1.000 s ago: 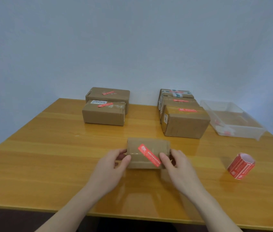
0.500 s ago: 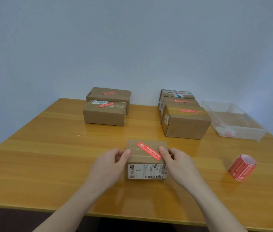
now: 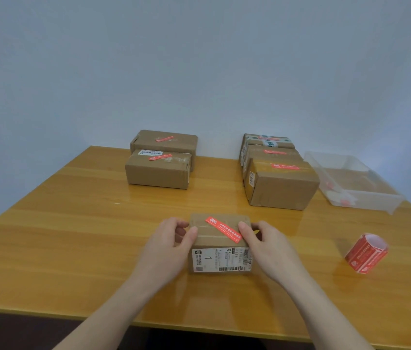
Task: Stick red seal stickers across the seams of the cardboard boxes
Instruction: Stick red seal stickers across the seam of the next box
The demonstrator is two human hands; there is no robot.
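A small cardboard box (image 3: 214, 237) sits on the table in front of me, its top crossed diagonally by a red seal sticker (image 3: 223, 229). A white shipping label (image 3: 220, 259) covers the side facing me. My left hand (image 3: 167, 251) grips the box's left end, thumb on top. My right hand (image 3: 268, 248) grips its right end, with the thumb resting on the sticker's lower end. A roll of red seal stickers (image 3: 365, 253) lies on the table to the right.
Two sealed boxes (image 3: 159, 170) stand at the back left and three more (image 3: 281, 188) at the back right, each with a red sticker. A clear plastic tray (image 3: 365, 198) sits at the far right. The wooden table's front edge (image 3: 199, 327) is close to me.
The box has been rolled towards me in both hands: its stickered face now points up and the labelled side has come into view at the front.
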